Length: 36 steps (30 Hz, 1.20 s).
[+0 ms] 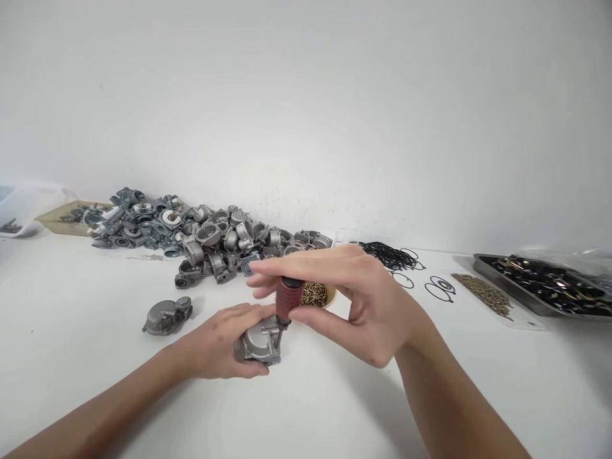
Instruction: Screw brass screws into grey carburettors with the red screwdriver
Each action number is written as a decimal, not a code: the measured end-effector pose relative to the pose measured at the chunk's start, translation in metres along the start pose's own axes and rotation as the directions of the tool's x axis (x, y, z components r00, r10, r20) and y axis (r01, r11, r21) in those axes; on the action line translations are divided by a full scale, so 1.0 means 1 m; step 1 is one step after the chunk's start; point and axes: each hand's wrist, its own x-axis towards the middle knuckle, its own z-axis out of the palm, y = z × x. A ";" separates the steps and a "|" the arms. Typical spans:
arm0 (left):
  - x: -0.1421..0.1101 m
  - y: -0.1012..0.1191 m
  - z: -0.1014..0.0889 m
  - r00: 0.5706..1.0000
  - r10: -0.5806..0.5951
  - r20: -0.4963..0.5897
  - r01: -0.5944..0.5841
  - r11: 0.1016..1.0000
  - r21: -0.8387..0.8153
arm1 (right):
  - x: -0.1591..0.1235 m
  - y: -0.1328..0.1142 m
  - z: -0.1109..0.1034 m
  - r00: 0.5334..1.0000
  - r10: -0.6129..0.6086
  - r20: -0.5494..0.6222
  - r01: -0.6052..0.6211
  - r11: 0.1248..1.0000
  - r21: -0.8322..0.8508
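My left hand (pixel 224 341) is closed around a grey metal carburetor (pixel 261 341), steadying it low over the white table. In my right hand (pixel 363 299) is a short screwdriver with a red handle (pixel 289 298) and a black end, gripped between thumb and fingers. It stands nearly upright at the right side of the carburetor, and its tip is hidden. Behind the right hand a round container of brass screws (pixel 315 294) is partly covered. Another metal carburetor (pixel 166 317) lies on the table left of my left hand.
A long heap of metal carburetor parts (pixel 224 236) runs along the wall. To the right lie black rubber rings (pixel 389 255), a spread of small brass-coloured pieces (pixel 482 294) and a metal tray (pixel 530 294) of dark parts. At far left is a clear plastic bin (pixel 29 207).
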 end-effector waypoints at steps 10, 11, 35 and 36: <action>-0.001 -0.003 0.003 1.000 0.009 -0.028 -0.009 1.000 0.006 | -0.003 0.006 -0.004 0.999 0.033 -0.002 -0.033 0.999 0.026; -0.001 -0.004 0.004 0.999 0.010 -0.032 -0.010 1.000 0.009 | -0.002 0.008 -0.004 0.999 0.030 -0.018 -0.029 0.999 0.034; 0.000 -0.001 0.002 0.992 0.123 -0.012 -0.122 0.990 0.066 | 0.001 0.008 0.000 0.990 -0.049 -0.130 0.052 0.998 0.019; 0.000 -0.001 0.002 0.992 0.123 -0.011 -0.122 0.990 0.067 | 0.001 0.009 0.000 0.992 -0.041 -0.122 0.042 0.999 0.005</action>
